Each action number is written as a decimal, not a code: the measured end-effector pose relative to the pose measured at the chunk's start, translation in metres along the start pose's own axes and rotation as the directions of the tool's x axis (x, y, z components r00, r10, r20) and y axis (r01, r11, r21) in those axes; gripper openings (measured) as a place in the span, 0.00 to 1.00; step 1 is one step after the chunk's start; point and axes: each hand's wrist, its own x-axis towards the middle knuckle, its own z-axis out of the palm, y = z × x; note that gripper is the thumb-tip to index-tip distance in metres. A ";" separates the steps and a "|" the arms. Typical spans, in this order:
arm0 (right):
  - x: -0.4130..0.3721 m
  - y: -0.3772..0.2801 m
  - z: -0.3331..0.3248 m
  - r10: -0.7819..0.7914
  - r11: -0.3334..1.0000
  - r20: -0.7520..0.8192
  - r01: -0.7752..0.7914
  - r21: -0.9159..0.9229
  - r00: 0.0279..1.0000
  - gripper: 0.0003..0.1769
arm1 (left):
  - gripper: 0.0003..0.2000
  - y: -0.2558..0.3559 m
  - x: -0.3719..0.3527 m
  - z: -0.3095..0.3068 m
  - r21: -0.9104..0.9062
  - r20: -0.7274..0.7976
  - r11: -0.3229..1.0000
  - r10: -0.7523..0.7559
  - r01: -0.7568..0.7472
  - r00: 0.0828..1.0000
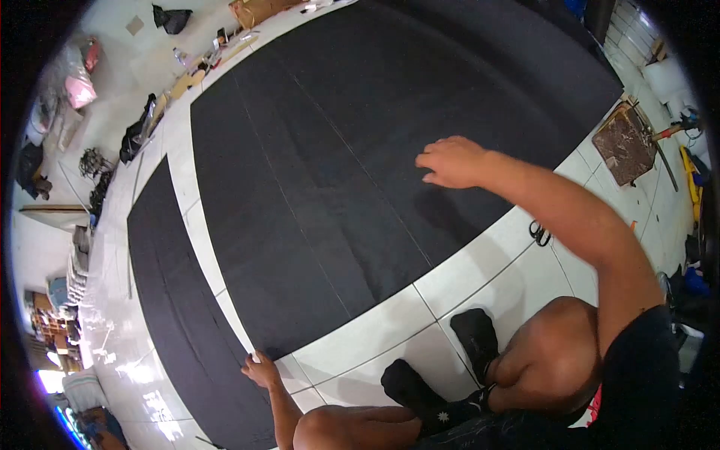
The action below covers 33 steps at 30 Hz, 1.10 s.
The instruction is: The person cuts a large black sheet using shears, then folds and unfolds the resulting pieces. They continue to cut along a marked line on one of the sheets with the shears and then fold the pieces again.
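Observation:
A large black sheet of fabric with thin pale lines lies on the white tiled floor. My right hand hovers above it, right of the middle, with fingers bent and nothing clearly visible between them. Beside the big sheet, to the left, lies a narrower black strip, a band of floor between the two. At the near end of that band, my left hand is closed on something small and white by the corner of the large sheet. What the white thing is cannot be made out.
Black scissors lie on the floor below my right forearm. A worn brown board is at the right, near tools. Plastic bags and other clutter line the left side. My feet in black socks are at the near edge.

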 end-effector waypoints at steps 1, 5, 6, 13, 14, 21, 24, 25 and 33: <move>0.006 -0.004 0.005 0.059 0.987 -0.055 -0.051 0.151 0.997 0.18 | 0.16 0.023 0.006 -0.020 0.050 -0.069 0.996 0.082 -0.079 0.994; 0.029 -0.021 0.057 0.009 0.912 0.014 -0.014 0.411 1.000 0.19 | 0.16 0.112 0.042 -0.076 0.020 -0.024 0.817 0.577 -0.576 0.817; 0.036 -0.025 0.074 -0.026 0.908 0.014 0.017 0.418 1.000 0.18 | 0.15 0.143 0.048 -0.088 -0.032 0.059 0.769 0.639 -0.638 0.767; 0.093 -0.061 0.151 0.159 0.603 -0.116 -0.003 0.798 0.980 0.16 | 0.23 0.294 -0.087 -0.059 -0.277 0.714 0.512 0.676 -0.813 0.183; 0.102 -0.070 0.156 0.187 0.564 -0.126 -0.001 0.826 0.974 0.16 | 0.23 0.303 -0.119 -0.043 -0.361 0.660 0.503 0.733 -0.786 0.166; 0.109 -0.091 0.138 0.204 0.433 -0.232 0.125 0.893 0.951 0.14 | 0.20 0.297 -0.246 0.025 -0.546 0.375 0.470 0.878 -0.694 0.299; 0.094 -0.092 0.164 0.199 0.426 -0.315 0.207 0.881 0.928 0.14 | 0.20 0.294 -0.251 0.028 -0.523 0.340 0.467 0.881 -0.713 0.328; 0.082 -0.088 0.170 0.196 0.447 -0.290 0.178 0.877 0.937 0.14 | 0.20 0.296 -0.253 0.022 -0.530 0.353 0.484 0.873 -0.697 0.337; -0.092 -0.002 0.189 0.571 0.652 -0.298 -0.202 0.731 0.765 0.13 | 0.18 0.299 -0.253 0.020 -0.438 0.395 0.487 0.859 -0.756 0.325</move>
